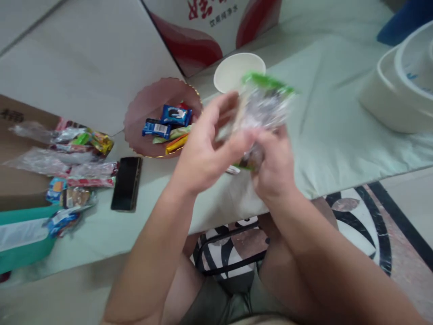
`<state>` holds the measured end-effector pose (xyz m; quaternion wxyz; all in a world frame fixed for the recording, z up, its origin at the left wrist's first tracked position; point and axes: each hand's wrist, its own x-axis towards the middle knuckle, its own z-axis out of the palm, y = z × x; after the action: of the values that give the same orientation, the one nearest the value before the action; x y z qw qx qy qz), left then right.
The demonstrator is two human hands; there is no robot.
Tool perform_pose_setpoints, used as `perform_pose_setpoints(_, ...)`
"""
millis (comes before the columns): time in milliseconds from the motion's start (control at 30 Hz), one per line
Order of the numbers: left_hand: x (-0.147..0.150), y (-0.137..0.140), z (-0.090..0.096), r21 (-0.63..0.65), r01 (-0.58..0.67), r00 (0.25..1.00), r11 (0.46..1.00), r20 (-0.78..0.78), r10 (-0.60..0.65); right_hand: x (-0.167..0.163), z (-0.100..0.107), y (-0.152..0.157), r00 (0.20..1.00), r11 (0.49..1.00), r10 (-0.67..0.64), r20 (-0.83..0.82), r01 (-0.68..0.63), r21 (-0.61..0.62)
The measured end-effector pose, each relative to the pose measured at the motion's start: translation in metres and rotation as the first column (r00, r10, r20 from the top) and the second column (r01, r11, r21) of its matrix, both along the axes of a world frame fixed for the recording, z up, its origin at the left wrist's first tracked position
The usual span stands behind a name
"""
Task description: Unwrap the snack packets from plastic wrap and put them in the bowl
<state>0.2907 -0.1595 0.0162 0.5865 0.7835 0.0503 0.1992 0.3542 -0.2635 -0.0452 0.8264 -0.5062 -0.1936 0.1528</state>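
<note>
A clear plastic snack packet with green ends (267, 106) is held up over the table edge, blurred by motion. On its left side my left hand (216, 140) grips it, thumb across the front. The fingers of my right hand (274, 158) close on its lower part, near the left thumb. What lies inside the packet is too smeared to make out. Just behind my left hand stands a pink scalloped bowl with a gold rim (138, 113). It holds blue-wrapped snacks (176, 115) and a yellow packet (176, 144). A white bowl (230, 72) sits behind the packet.
Left of the pink bowl lie a dark phone (126, 183), several packaged snacks (84, 171) and a teal container (27, 253). Cartons, one red and white (209, 40), stand at the back. A cream plastic container (382, 90) is at right on the pale green cloth (331, 113).
</note>
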Motion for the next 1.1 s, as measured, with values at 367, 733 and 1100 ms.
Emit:
perform_pose_setpoints(367,-0.173,0.025,-0.067,-0.453,-0.404,0.913,0.795,-0.141,0.383,-0.075,0.0,0.01,0.691,0.834,0.418,0.59,-0.033,-0.551)
perform_pose_setpoints(733,-0.211,0.067,-0.066,-0.517,-0.407,0.895,0.754,-0.389,0.216,-0.114,-0.017,0.048,0.551,0.891,0.401,0.732,-0.05,-0.451)
perform_pose_setpoints(1100,-0.234,0.075,-0.05,-0.553,-0.238,0.906,0.798,-0.423,-0.023,-0.114,-0.009,0.054,0.829,0.855,0.297,0.473,-0.011,-0.518)
